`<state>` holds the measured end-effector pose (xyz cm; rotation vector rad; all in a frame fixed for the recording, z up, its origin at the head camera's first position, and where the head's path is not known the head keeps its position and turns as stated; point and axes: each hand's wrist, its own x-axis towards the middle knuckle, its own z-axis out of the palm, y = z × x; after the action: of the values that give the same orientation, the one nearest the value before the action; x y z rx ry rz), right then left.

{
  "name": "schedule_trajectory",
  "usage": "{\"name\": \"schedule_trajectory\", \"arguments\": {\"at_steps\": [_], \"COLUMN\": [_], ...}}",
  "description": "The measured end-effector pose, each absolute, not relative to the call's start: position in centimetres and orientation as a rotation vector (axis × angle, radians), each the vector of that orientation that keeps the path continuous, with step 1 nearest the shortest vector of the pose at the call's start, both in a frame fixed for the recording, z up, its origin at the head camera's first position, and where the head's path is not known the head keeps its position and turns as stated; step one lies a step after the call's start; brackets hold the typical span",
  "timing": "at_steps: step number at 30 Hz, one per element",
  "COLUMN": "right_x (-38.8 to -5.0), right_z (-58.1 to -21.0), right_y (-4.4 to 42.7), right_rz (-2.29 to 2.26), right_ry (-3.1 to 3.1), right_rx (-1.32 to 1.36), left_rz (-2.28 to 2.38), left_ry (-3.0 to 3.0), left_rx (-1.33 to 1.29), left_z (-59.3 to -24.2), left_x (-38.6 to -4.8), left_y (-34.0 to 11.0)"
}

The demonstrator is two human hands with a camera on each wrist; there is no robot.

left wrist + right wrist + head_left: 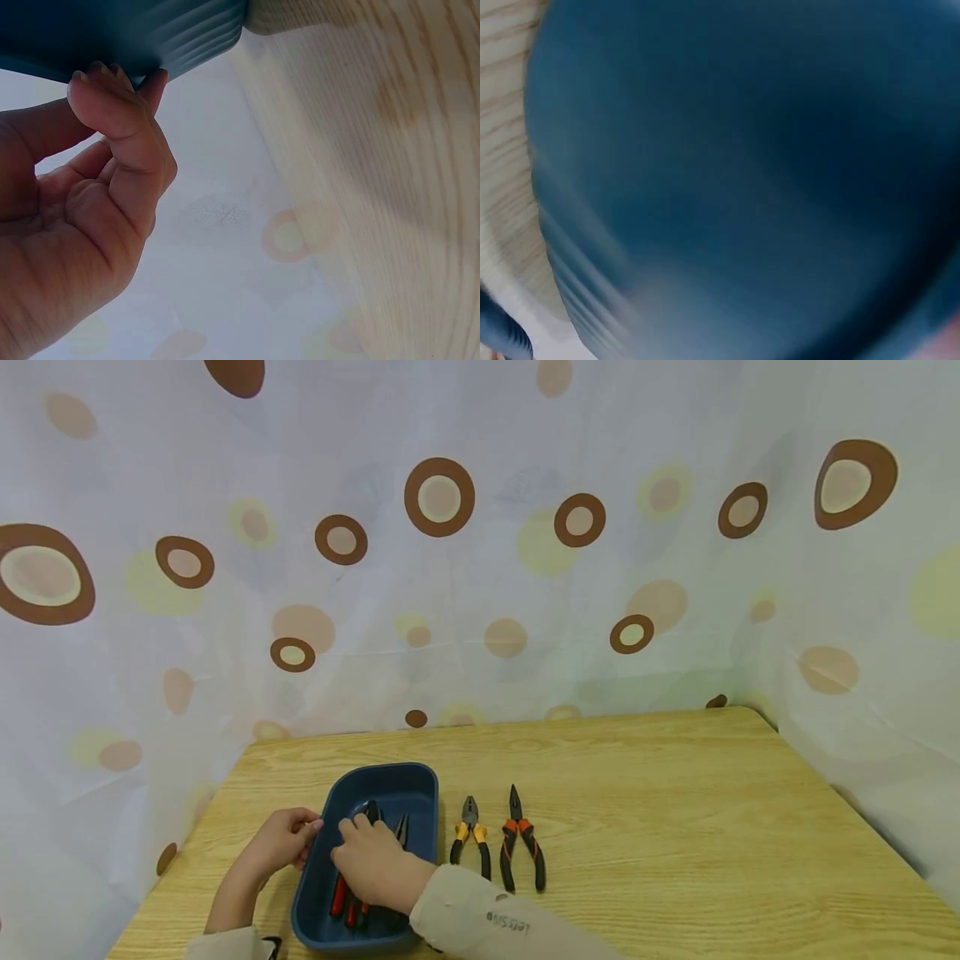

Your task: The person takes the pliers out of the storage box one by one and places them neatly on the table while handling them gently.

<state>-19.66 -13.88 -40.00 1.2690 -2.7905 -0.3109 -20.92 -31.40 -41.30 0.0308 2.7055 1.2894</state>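
Observation:
A deep blue tray [412, 785] with rounded corners stands at the left of the table. My left hand [283, 842] pinches its left rim; in the left wrist view, bent fingers [120, 124] meet the tray's edge. Over the tray's middle, my right hand [375, 860] reaches down among several tools with its fingers bent. Red handles [338, 897] show below that hand, and a plier's metal jaws [402, 829] stick out beyond it. The palm hides what its fingertips touch. In the right wrist view, the tray's outer wall [705, 172] fills most of the picture, blurred.
Right of the tray lie combination pliers [470, 814] with yellow and black handles, partly behind the right sleeve [495, 914]. Beside them are long-nose pliers [516, 810] with orange and black handles. A patterned curtain [480, 568] hangs behind the wooden table [675, 827].

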Motion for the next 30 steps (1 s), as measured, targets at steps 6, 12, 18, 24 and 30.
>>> {"name": "schedule_trajectory", "arguments": {"at_steps": [6, 12, 18, 24, 30], "right_x": [-19.7, -19.7, -19.9, -19.9, -19.7], "right_z": [-40.9, -41.7, -41.8, -41.7, -42.1], "right_y": [-14.6, -15.1, -15.2, -15.2, -15.6], "right_rz": [-0.416, -0.509, -0.52, -0.539, -0.576], "right_ry": [-2.79, -2.9, -3.014, -3.0, -3.003], "right_rx": [1.297, 1.277, 1.244, 1.243, 1.167], "left_rz": [1.291, 1.304, 1.304, 1.295, 1.301], "left_ry": [2.717, 2.714, 2.708, 2.715, 2.709], "left_rx": [0.032, 0.048, 0.042, 0.031, 0.027], "left_z": [-41.4, -41.3, -41.1, -41.0, -41.2], "left_x": [-20.9, -20.9, -20.8, -20.9, -20.9], "left_y": [-31.4, -31.3, -31.4, -31.4, -31.3]}}
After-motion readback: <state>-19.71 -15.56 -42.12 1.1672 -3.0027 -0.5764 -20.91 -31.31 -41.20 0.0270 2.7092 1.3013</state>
